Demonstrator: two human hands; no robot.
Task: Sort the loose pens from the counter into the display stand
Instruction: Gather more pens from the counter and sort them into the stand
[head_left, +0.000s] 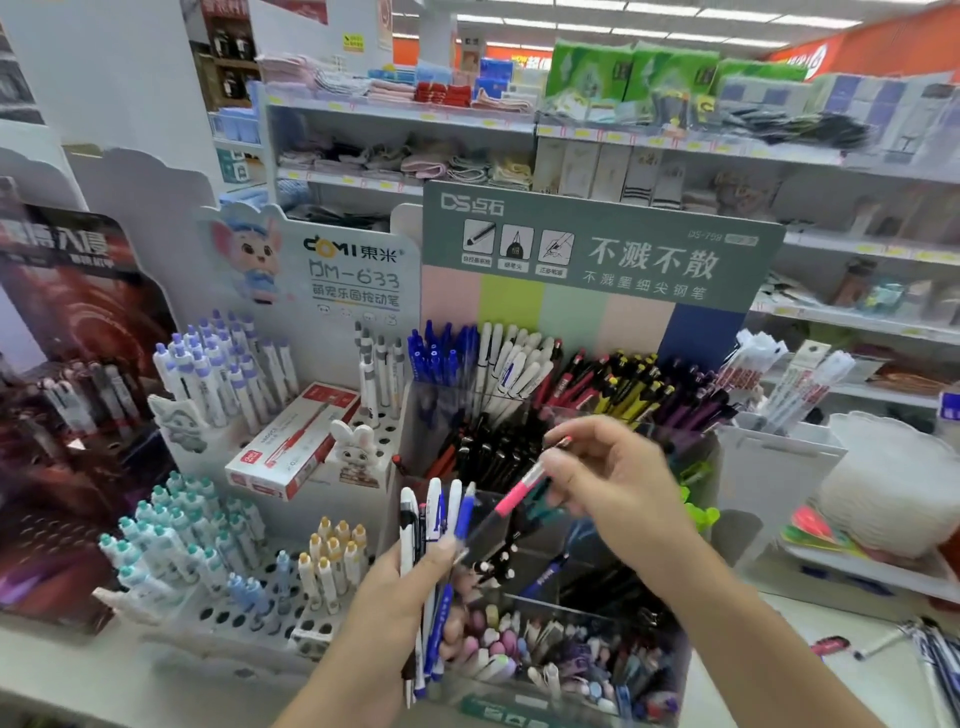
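Note:
My left hand (415, 582) grips a bunch of pens (434, 525), white and blue, held upright in front of the clear tiered display stand (566, 670). My right hand (608, 478) pinches a single pink-and-black pen (514, 493) slanted over the stand's middle tiers. The stand's back rows hold blue, white, red, yellow-black and purple pens (597, 379). Black pens (493, 447) fill a middle compartment. The front compartment holds pastel-capped pens (545, 644).
A white perforated stand (249, 613) with teal, purple and yellow pens is at the left, with a red-and-white pen box (291, 441) lying on it. Loose pens (909, 644) lie on the counter at the right. Store shelves (519, 130) rise behind.

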